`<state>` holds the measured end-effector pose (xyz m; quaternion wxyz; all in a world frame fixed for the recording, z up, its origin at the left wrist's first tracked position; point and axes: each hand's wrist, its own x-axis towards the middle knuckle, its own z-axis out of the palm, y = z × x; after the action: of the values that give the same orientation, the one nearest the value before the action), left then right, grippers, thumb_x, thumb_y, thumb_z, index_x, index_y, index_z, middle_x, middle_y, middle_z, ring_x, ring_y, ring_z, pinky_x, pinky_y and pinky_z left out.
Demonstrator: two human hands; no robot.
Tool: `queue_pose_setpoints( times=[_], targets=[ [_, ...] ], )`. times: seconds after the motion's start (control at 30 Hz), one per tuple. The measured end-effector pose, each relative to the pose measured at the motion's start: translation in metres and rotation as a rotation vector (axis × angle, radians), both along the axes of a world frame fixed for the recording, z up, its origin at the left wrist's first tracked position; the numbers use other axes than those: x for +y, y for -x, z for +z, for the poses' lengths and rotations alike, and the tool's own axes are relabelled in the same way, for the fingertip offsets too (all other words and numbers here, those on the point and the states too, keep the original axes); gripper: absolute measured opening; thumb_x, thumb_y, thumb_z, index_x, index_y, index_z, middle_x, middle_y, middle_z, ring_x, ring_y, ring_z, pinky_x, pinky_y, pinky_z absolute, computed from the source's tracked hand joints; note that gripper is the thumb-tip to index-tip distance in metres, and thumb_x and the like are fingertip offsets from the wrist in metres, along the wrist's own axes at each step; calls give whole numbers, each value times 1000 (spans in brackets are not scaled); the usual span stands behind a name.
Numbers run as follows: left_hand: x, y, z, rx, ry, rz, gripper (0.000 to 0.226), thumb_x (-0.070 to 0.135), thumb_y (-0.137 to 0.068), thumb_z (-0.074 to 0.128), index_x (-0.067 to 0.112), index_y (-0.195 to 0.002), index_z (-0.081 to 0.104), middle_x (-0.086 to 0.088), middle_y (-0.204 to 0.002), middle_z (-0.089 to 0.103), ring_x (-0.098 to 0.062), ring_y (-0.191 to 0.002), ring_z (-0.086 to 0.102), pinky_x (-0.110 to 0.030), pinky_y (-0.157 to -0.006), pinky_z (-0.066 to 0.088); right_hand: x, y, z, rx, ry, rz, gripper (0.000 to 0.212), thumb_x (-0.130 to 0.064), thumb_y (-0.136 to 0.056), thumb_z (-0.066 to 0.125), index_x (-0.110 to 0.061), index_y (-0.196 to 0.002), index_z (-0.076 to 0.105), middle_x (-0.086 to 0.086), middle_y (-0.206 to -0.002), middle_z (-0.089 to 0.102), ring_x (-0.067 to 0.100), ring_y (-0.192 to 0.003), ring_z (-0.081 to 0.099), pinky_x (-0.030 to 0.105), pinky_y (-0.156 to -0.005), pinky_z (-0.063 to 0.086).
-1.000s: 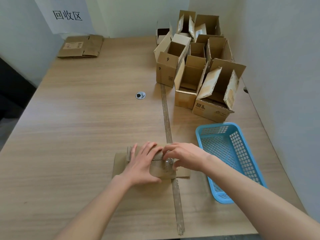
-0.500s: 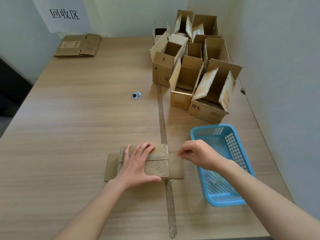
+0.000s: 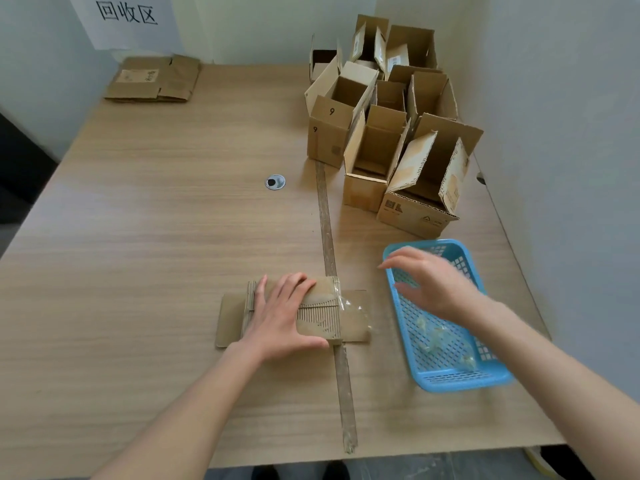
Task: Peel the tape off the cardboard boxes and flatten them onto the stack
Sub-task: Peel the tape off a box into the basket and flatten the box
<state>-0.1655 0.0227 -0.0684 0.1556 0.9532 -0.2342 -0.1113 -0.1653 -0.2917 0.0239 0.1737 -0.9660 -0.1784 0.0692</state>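
A flattened cardboard box (image 3: 353,323) lies near the table's front edge, its top layer torn to bare ridges, with clear tape (image 3: 346,303) still stuck along its right part. My left hand (image 3: 280,313) presses flat on it, fingers spread. My right hand (image 3: 429,282) hovers over the blue basket (image 3: 460,379), blurred, fingers apart and holding nothing. Crumpled clear tape pieces (image 3: 436,336) lie inside the basket. Several open upright boxes (image 3: 377,133) cluster at the back right. A stack of flattened boxes (image 3: 152,79) rests at the far left corner.
A strip of brown tape residue (image 3: 327,230) runs down the wooden table (image 3: 138,237) from the boxes to the front edge. A round cable hole (image 3: 275,182) sits mid-table. Walls close in behind and on the right, with a paper sign (image 3: 126,15) above the stack.
My right hand pulled tape off the box, swung right over the basket and opened its fingers. My left hand stayed pressed on the box.
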Motion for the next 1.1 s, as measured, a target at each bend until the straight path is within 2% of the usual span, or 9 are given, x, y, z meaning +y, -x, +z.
queue_pose_setpoints(
  times=[0.07, 0.13, 0.2, 0.3, 0.37, 0.43, 0.67, 0.93, 1.1],
  targets=[
    [-1, 0, 0, 4, -1, 7, 120, 93, -59, 55, 33, -157, 21, 10, -162, 17, -11, -155, 5, -52, -121, -19, 37, 22, -9, -13, -17, 189, 41, -24, -90, 70, -25, -131, 63, -9, -135, 59, 12, -128, 53, 29, -105, 47],
    [0, -2, -2, 4, -4, 5, 121, 94, -60, 53, 34, -158, 19, 10, -162, 16, -11, -155, 4, -52, -121, -19, 64, 37, -26, 78, 74, 343, 48, -32, -90, 70, -25, -136, 59, -7, -144, 54, 15, -139, 45, 33, -113, 39],
    [3, -4, -4, 3, -18, -8, 121, 96, -59, 49, 34, -158, 18, 11, -162, 15, -10, -155, 4, -53, -121, -19, 72, 47, -44, 78, 111, 366, 50, -34, -86, 74, -26, -134, 62, -6, -144, 55, 17, -139, 46, 32, -115, 37],
    [4, -3, -8, -24, -15, -20, 120, 96, -60, 50, 32, -158, 21, 10, -161, 18, -11, -154, 7, -54, -121, -16, 79, 58, -59, -94, 44, 262, 27, -33, -80, 79, -27, -106, 73, -9, -116, 67, 17, -112, 64, 30, -92, 53],
    [3, -3, -8, -25, -11, -18, 119, 95, -60, 52, 32, -157, 22, 11, -161, 19, -11, -154, 8, -55, -122, -16, 86, 57, -66, -205, 32, 242, 9, -28, -85, 77, -25, -88, 69, -9, -98, 65, 18, -93, 64, 31, -73, 53],
    [4, -4, -7, -17, 0, -14, 119, 94, -59, 53, 33, -156, 22, 11, -160, 19, -10, -154, 8, -55, -122, -16, 90, 52, -69, -232, 49, 250, 12, -24, -90, 72, -24, -81, 64, -8, -90, 61, 18, -85, 59, 32, -66, 49],
    [5, -6, -8, -9, -1, -14, 119, 95, -58, 54, 35, -156, 20, 12, -161, 18, -10, -154, 7, -54, -121, -17, 89, 42, -69, -53, 41, 279, 14, -27, -100, 55, -22, -88, 60, -5, -104, 55, 17, -100, 52, 36, -61, 48],
    [4, -8, -5, 28, 16, -23, 119, 93, -59, 55, 35, -157, 21, 11, -162, 16, -9, -154, 4, -55, -120, -19, 86, 28, -67, -99, 80, 484, 9, -18, -98, 58, -22, -91, 61, -4, -110, 55, 17, -100, 50, 38, -63, 52],
    [11, -14, -5, 82, 44, -73, 123, 84, -59, 65, 36, -160, 16, 11, -162, 11, -8, -154, -2, -50, -118, -26, 87, 46, -78, -129, -38, 274, 7, -21, -98, 58, -19, -91, 57, -4, -112, 56, 18, -108, 54, 40, -62, 55]
  ],
)
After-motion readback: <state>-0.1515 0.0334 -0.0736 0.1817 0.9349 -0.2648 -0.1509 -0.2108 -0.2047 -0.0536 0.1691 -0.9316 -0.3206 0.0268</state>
